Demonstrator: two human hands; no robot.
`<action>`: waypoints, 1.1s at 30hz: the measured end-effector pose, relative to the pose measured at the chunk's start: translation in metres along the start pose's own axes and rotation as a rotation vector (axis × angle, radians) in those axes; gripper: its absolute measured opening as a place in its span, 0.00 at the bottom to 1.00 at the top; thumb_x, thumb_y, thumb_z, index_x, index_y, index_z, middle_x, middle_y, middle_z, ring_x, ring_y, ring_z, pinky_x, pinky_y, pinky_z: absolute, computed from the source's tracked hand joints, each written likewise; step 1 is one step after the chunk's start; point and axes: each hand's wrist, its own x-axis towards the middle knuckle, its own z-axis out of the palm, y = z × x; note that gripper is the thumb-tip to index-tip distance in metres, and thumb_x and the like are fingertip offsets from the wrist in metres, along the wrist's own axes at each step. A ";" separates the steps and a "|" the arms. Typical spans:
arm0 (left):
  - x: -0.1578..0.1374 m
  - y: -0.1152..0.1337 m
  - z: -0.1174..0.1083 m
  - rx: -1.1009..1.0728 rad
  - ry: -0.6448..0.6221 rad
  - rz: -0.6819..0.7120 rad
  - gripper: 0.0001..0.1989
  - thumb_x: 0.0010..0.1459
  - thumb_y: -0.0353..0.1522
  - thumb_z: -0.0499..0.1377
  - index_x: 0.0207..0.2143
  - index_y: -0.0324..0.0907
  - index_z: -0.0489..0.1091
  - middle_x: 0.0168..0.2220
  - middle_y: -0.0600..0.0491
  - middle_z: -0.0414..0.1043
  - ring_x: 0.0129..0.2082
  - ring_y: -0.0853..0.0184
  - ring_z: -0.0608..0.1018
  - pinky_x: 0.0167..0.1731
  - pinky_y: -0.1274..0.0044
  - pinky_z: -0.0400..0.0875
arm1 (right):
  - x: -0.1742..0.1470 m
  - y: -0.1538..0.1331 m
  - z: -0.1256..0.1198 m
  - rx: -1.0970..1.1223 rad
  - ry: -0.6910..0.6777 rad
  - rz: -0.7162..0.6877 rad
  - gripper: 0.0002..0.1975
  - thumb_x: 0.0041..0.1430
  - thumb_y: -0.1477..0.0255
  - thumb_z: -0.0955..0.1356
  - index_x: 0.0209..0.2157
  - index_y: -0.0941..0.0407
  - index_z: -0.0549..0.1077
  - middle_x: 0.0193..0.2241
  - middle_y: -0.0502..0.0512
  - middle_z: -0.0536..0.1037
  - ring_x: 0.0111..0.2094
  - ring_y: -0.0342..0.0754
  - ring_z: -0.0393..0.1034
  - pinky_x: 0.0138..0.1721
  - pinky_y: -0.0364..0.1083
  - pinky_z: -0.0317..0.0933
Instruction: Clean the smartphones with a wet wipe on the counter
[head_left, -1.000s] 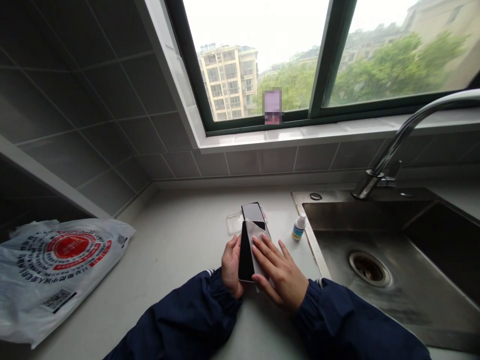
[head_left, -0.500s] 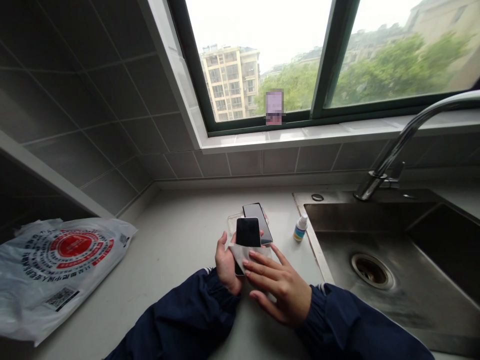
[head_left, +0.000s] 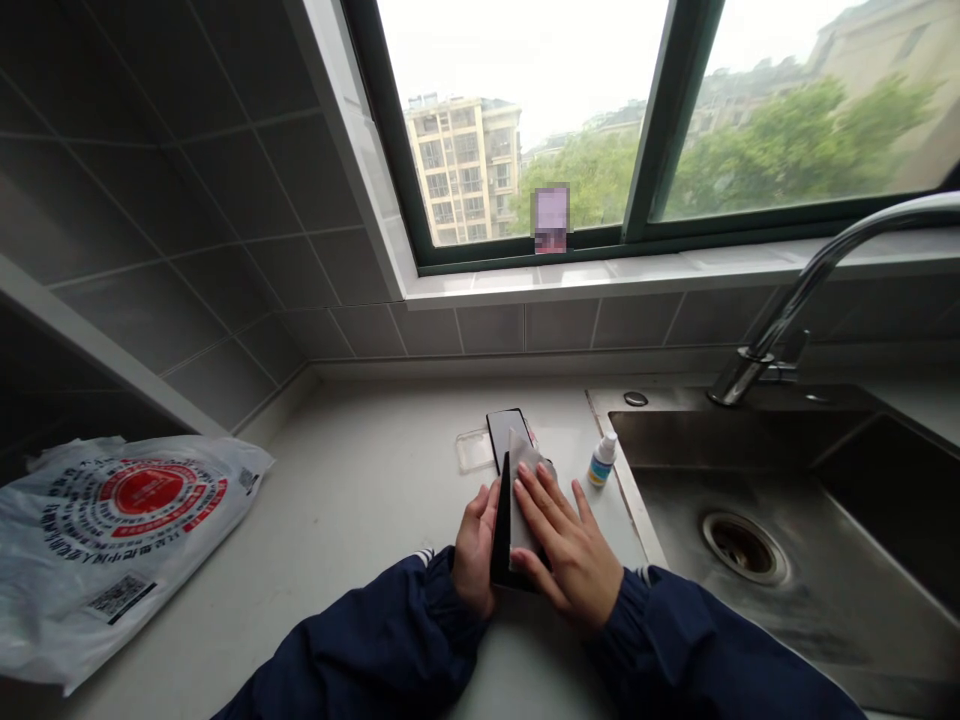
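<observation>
My left hand holds a black smartphone by its left side, tilted above the counter. A thin grey cloth lies over the phone's face. My right hand presses this cloth against the phone, its fingers stretched out along it and the thumb near the lower edge. Just beyond them, a second phone lies on the counter, partly covered by the cloth and hand. A clear phone case is beside it. Right of my right hand stands a small white spray bottle with a blue and yellow label.
A steel sink with a curved tap takes up the right side. On the left, a white plastic bag with red and black print rests on the pale counter. Behind are grey tiles and a window.
The phone has turned and tilted in my left hand. My right hand has slid the cloth up over the screen, its fingers now pointing further away. The clear case shows more fully.
</observation>
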 end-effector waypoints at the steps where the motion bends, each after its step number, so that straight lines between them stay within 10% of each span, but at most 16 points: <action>1: -0.001 -0.002 0.001 0.012 -0.021 0.005 0.29 0.63 0.42 0.51 0.62 0.37 0.63 0.58 0.44 0.70 0.64 0.53 0.65 0.66 0.64 0.51 | 0.000 0.000 0.000 -0.005 0.013 0.015 0.35 0.69 0.64 0.59 0.70 0.60 0.39 0.69 0.63 0.47 0.70 0.62 0.38 0.62 0.71 0.46; 11: -0.003 -0.009 -0.009 0.014 0.096 0.018 0.26 0.63 0.41 0.53 0.59 0.37 0.68 0.58 0.46 0.70 0.64 0.55 0.64 0.66 0.68 0.51 | 0.001 0.005 0.001 0.002 0.028 0.036 0.33 0.69 0.64 0.58 0.70 0.58 0.40 0.69 0.62 0.49 0.70 0.62 0.40 0.61 0.72 0.47; 24: 0.005 0.003 -0.006 -0.002 0.088 0.045 0.26 0.62 0.45 0.54 0.49 0.31 0.73 0.44 0.41 0.78 0.50 0.54 0.78 0.59 0.67 0.64 | 0.001 -0.006 -0.011 0.130 -0.018 -0.239 0.19 0.67 0.71 0.62 0.58 0.57 0.68 0.62 0.56 0.66 0.68 0.55 0.50 0.68 0.65 0.36; 33: 0.000 -0.008 -0.010 0.006 0.232 0.089 0.20 0.61 0.39 0.57 0.50 0.36 0.74 0.52 0.46 0.76 0.62 0.59 0.68 0.64 0.75 0.55 | -0.001 -0.002 -0.002 0.037 -0.026 -0.107 0.29 0.69 0.68 0.60 0.68 0.58 0.52 0.67 0.60 0.54 0.69 0.58 0.44 0.65 0.69 0.39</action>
